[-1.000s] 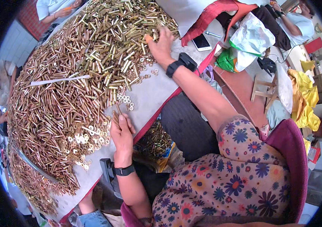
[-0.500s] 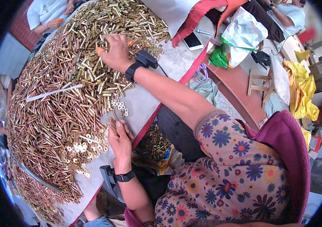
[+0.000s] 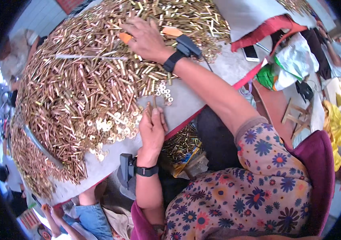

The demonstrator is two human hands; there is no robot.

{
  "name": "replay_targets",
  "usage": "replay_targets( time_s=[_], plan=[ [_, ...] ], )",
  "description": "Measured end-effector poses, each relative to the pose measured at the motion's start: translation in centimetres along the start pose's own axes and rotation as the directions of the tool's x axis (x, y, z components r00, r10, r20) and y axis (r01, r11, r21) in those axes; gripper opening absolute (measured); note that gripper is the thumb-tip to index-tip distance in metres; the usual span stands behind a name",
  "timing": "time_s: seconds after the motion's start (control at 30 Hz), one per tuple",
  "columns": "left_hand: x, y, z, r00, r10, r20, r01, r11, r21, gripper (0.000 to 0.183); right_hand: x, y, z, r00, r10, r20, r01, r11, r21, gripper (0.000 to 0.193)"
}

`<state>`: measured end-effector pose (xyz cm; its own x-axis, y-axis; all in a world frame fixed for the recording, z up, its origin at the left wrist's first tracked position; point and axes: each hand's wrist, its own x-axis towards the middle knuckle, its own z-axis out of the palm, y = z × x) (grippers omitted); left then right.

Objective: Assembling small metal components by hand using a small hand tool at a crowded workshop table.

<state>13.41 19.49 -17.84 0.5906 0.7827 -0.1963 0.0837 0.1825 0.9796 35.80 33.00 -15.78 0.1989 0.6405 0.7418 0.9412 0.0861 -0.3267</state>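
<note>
My left hand [image 3: 152, 130] is closed around slim brass-coloured bolts [image 3: 149, 109], their ends poking out past the thumb and fingers. It rests at the table's near edge, below a small group of washers [image 3: 164, 93]. Farther out, my right hand [image 3: 144, 39] reaches over a big heap of brass-coloured metal tubes and rods [image 3: 86, 80]. Its fingers are spread above the pieces, and I make out nothing held in them. An orange finger cover [image 3: 125, 38] shows on one digit; another orange piece [image 3: 172, 31] is beside the hand. Each wrist wears a black band with a small device.
A white strip [image 3: 90, 57] and a curved grey strip [image 3: 42, 146] lie on the heap. Loose pale washers [image 3: 110, 126] gather near its front. A phone [image 3: 250, 53] is at the table's right. Below sits an open bag of metal pieces [image 3: 180, 144]. Other people sit around.
The view has turned, so the table shows farther right. My right hand has shifted left across the heap, closer to the white strip. My left hand keeps its grip near the washers.
</note>
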Motion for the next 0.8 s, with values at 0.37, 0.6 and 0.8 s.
replay_targets(
  time_s=[0.37,0.6,0.8],
  plan=[
    [-0.2,0.1,-0.8,1.0,0.01,0.015,-0.009,1.0,-0.026,0.022,1.1,-2.3,-0.7,0.989,-0.127,-0.079,0.135,0.986,0.098,0.046],
    [0.1,0.5,-0.7,1.0,0.018,0.011,-0.018,1.0,-0.026,0.02,-0.4,-6.0,-2.5,0.978,-0.194,0.081,0.2,0.977,-0.075,0.027],
    [-0.2,0.9,-1.1,0.999,0.043,-0.004,-0.043,0.998,-0.037,0.021,2.6,-7.1,-3.6,0.963,0.264,0.052,-0.216,0.643,0.734,0.011]
  ],
)
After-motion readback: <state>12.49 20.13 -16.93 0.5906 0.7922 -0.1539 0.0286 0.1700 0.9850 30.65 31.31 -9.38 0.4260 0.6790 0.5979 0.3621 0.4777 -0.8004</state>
